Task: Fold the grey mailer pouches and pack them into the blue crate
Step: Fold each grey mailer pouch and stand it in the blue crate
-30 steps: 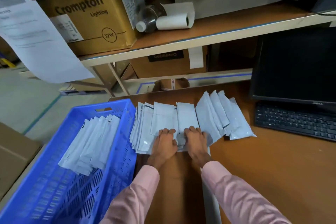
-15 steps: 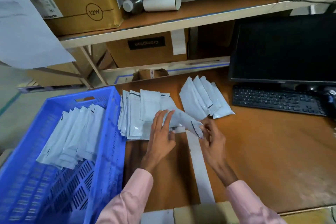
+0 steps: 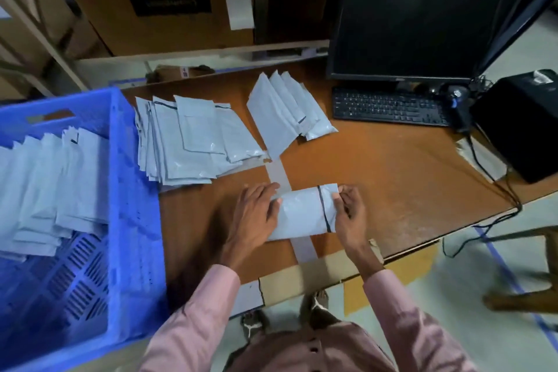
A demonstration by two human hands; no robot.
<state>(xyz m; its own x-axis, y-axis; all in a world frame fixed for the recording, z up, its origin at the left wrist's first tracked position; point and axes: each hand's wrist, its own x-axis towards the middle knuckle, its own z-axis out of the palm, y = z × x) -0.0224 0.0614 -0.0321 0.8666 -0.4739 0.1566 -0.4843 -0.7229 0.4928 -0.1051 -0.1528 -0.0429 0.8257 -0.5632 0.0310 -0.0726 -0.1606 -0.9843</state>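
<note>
- Since a moment ago, we have pulled one pouch [image 3: 302, 210] off the pile [image 3: 184, 137] toward us, onto the table [image 3: 392, 166].
- Left of the pouch, the crate [image 3: 120, 220] holds folded pouches [image 3: 51, 187].
- Our left hand [image 3: 256, 217] lies flat on the pouch's left end, fingers straight.
- Our right hand [image 3: 347, 214] pinches its right edge.

The blue crate [image 3: 133, 190] runs off the left and bottom edges — the label on the cardboard box [image 3: 169, 3] behind is blurred, unreadable.
</note>
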